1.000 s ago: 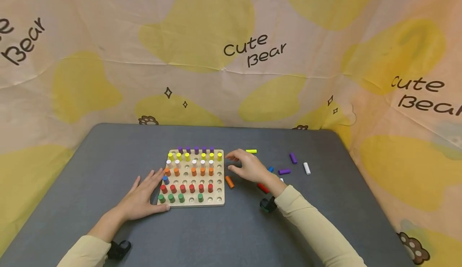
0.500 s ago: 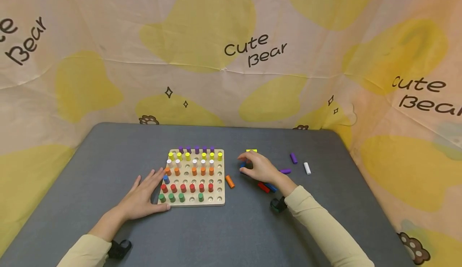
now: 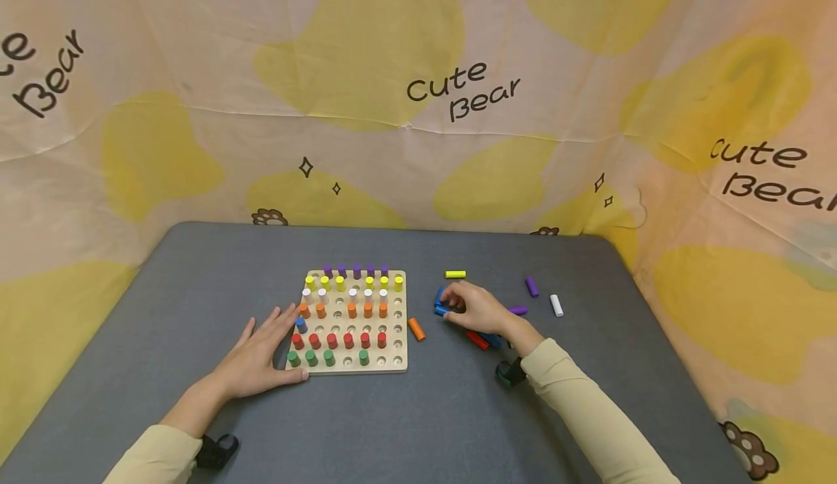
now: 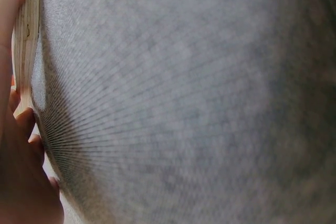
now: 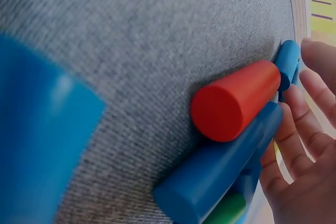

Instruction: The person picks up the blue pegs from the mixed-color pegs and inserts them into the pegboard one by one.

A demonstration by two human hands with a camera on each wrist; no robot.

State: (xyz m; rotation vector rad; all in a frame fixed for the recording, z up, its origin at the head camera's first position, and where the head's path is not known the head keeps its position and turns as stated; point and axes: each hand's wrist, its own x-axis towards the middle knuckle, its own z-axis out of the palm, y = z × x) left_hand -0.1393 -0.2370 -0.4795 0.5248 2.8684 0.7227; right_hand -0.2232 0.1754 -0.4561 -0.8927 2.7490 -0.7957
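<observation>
A wooden pegboard [image 3: 400,324] stands in rows of coloured pegs, with bare holes along its right side. My left hand [image 3: 258,364] lies against its left edge, fingers spread and thumb at the near left corner. In the left wrist view, the thumb touches the board's side [image 4: 27,35]. To the right of the board, my right hand [image 3: 480,309] is low over the table, thumb and forefinger apart. Right at its fingertips lie a blue peg [image 3: 442,311] and another blue one behind it. In the right wrist view, a blue peg [image 5: 287,65] sits just beyond the loosely bent fingers.
Under the right wrist lie a red peg [image 3: 476,340], blue pegs [image 5: 210,166] and a green peg [image 5: 228,209]. An orange peg [image 3: 416,329] is beside the board. Farther out lie a yellow peg [image 3: 455,275], purple pegs [image 3: 532,287] and a white peg [image 3: 556,305].
My right hand has moved right from beside the board, then slightly lower at the blue pegs, which now show at its fingertips. The left hand and board have stayed put.
</observation>
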